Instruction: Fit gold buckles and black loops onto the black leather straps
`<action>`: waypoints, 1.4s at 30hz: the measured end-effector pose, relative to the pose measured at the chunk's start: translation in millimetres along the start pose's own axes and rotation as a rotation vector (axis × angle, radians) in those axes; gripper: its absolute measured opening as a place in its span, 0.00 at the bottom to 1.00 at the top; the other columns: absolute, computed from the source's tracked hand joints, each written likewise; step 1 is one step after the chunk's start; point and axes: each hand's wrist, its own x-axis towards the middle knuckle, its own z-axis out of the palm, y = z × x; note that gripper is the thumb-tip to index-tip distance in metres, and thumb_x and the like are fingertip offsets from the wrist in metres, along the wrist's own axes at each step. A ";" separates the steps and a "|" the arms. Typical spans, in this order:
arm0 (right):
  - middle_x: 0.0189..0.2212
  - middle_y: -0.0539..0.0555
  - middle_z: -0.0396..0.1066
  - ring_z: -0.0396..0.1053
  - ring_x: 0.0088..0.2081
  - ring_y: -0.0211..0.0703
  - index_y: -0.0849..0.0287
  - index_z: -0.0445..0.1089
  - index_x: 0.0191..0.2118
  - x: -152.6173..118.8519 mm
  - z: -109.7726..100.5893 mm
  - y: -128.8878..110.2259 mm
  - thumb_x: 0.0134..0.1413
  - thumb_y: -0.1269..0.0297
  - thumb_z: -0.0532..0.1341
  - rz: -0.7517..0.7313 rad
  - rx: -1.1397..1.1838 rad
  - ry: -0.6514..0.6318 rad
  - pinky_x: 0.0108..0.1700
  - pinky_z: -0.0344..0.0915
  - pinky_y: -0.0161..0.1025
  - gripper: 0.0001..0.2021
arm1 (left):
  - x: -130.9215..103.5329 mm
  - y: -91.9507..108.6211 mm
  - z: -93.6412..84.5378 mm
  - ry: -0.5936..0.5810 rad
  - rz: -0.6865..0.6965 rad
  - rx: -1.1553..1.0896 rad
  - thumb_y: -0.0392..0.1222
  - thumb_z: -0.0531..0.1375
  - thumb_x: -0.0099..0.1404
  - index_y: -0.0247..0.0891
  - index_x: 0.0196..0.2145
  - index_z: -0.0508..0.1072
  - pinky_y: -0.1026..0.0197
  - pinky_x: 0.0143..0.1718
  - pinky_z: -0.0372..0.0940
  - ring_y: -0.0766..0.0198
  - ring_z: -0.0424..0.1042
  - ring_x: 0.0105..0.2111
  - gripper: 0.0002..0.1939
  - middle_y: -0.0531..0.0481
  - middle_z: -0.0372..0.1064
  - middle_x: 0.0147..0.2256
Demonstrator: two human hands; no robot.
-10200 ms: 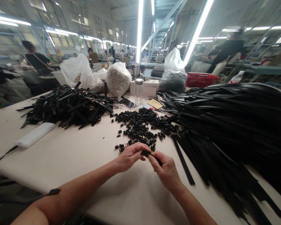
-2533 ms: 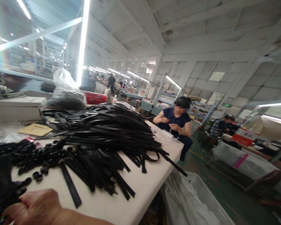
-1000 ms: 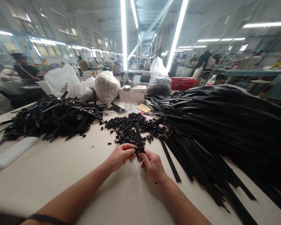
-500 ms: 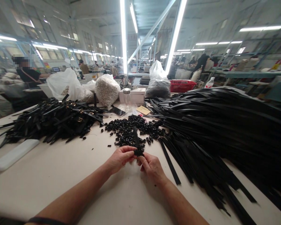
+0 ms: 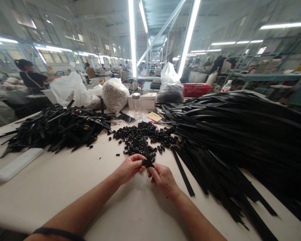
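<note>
Between both hands, over the near edge of a heap of small black loops (image 5: 134,137), a short black strap (image 5: 145,147) points away from me. My left hand (image 5: 131,166) pinches something small and dark at the strap's near end, either part of the strap or a loop; I cannot tell which. My right hand (image 5: 162,177) has thumb and fingers closed on the strap's near end from the right. The fingers partly hide that end. To the right lies one long black strip (image 5: 183,172).
Black straps with gold buckles (image 5: 57,129) are piled at left, near a white flat bar (image 5: 20,164). Long black strips (image 5: 240,134) fill the right. A phone (image 5: 126,117), glass jar (image 5: 136,102), yellow card (image 5: 154,116) and filled bags (image 5: 114,97) stand or lie behind the loops.
The hands stay nearly in place, with the left fingers shifting slightly at the strap's near end. The whole view has moved a little.
</note>
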 end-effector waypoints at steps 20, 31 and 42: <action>0.22 0.49 0.70 0.68 0.21 0.35 0.59 0.67 0.27 0.0 -4.6 -4.0 0.63 0.59 0.51 0.035 -0.009 -0.065 0.25 0.60 0.30 0.16 | -1.7 3.4 -4.8 0.028 0.219 0.457 0.45 0.67 0.53 0.33 0.34 0.77 0.67 0.26 0.62 0.68 0.68 0.24 0.14 0.47 0.73 0.26; 0.21 0.49 0.70 0.68 0.20 0.35 0.59 0.66 0.26 0.9 -6.4 -3.4 0.61 0.61 0.51 0.037 -0.012 -0.078 0.25 0.60 0.30 0.15 | -11.5 7.7 2.8 -0.017 0.497 0.730 0.41 0.66 0.54 0.36 0.30 0.78 0.67 0.25 0.61 0.68 0.66 0.25 0.07 0.47 0.69 0.28; 0.16 0.47 0.64 0.63 0.17 0.32 0.60 0.68 0.22 -5.8 5.4 0.4 0.58 0.58 0.55 0.219 0.115 0.022 0.20 0.58 0.26 0.17 | 2.4 -7.9 -8.9 -0.010 0.132 0.567 0.62 0.68 0.42 0.37 0.30 0.75 0.67 0.15 0.54 0.67 0.60 0.16 0.26 0.51 0.67 0.18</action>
